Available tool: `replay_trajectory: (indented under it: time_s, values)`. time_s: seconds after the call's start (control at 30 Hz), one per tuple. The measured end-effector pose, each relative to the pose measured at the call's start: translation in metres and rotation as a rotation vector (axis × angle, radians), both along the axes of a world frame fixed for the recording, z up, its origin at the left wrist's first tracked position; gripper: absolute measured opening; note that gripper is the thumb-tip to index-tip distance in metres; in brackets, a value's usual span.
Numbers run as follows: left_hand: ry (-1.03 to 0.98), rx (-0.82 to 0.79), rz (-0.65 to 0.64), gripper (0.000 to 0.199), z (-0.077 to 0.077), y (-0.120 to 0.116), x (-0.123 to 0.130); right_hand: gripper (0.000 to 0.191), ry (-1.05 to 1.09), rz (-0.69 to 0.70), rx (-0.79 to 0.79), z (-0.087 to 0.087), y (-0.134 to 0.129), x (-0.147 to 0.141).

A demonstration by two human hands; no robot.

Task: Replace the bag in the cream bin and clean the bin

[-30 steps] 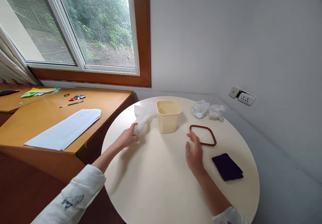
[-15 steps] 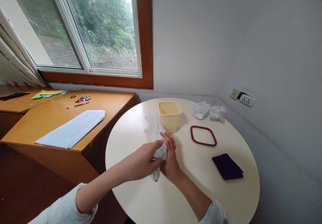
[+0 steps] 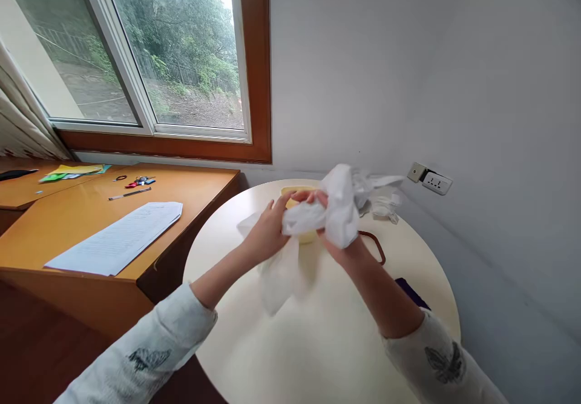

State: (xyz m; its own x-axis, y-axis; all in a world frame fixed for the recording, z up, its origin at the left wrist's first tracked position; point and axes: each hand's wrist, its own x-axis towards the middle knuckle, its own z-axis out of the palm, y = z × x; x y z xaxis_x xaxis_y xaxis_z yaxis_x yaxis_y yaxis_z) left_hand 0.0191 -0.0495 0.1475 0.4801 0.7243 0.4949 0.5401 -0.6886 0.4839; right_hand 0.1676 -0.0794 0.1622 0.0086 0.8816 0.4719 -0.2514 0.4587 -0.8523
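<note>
A thin white plastic bag [image 3: 342, 204], crumpled and partly blurred, is stretched between my two hands above the round table. My left hand [image 3: 269, 229] has its fingers closed on one end. My right hand [image 3: 341, 251] grips the bag from the other side, its fingertips showing above the film and the rest covered. Part of the bag hangs loose below and left of my left hand. Behind my hands stands a pale yellow bin [image 3: 307, 238], mostly hidden by them and the bag.
A brown rounded frame [image 3: 377, 249] and a dark purple cloth [image 3: 411, 293] lie on the right of the round table [image 3: 327, 343], partly behind my right arm. Crumpled white bags [image 3: 387, 206] lie at its far right. Papers [image 3: 120, 237] and a pen [image 3: 129, 194] are on the desk at left.
The bag, bunched low between my palms before, is now raised and spread wide. My hands have moved up and apart, and the bag covers more of the bin.
</note>
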Motion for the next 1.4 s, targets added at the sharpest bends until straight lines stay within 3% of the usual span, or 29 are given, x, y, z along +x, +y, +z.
replay_trajectory:
  time_s: [0.03,0.1,0.2,0.3,0.4,0.53,0.6,0.7,0.83,1.1,1.27,1.4]
  values:
    - [0.035,0.059,0.044,0.044,0.002,0.011,0.002,0.018,0.068,0.053,0.02,0.011,0.001,0.005]
    - [0.038,0.185,0.113,0.034,0.011,0.033,0.002,0.017,0.153,0.061,0.06,0.029,0.004,0.015]
    - [-0.033,0.367,0.199,0.034,0.031,0.058,0.004,0.013,0.133,-0.058,0.148,0.048,0.009,0.033]
    - [-0.078,0.53,0.347,0.033,0.045,0.071,0.015,0.016,-0.009,-0.224,0.191,0.053,0.015,0.049]
    - [-0.039,0.596,0.457,0.028,0.04,0.083,0.033,0.023,-0.122,-0.328,0.17,0.046,0.022,0.062]
    - [0.041,0.61,0.408,0.022,0.011,0.107,0.052,0.021,-0.12,-0.337,0.123,0.028,0.036,0.077]
    - [0.087,0.571,0.342,0.025,-0.001,0.118,0.055,0.018,-0.088,-0.312,0.105,0.02,0.043,0.084]
    - [0.22,0.366,0.195,0.036,-0.008,0.128,0.056,0.015,-0.071,-0.285,0.062,0.012,0.056,0.096]
    - [0.388,0.103,0.012,0.039,-0.004,0.134,0.055,0.013,-0.077,-0.297,0.007,0.002,0.078,0.111]
    - [0.621,-0.292,-0.162,0.019,0.0,0.154,0.061,0.027,-0.171,-0.403,-0.117,-0.001,0.104,0.109]
    - [0.668,-0.398,-0.185,0.028,0.014,0.157,0.056,0.03,-0.233,-0.456,-0.067,0.005,0.119,0.099]
    - [0.52,-0.355,-0.028,0.051,0.029,0.149,0.041,0.023,-0.338,-0.536,-0.029,0.009,0.135,0.094]
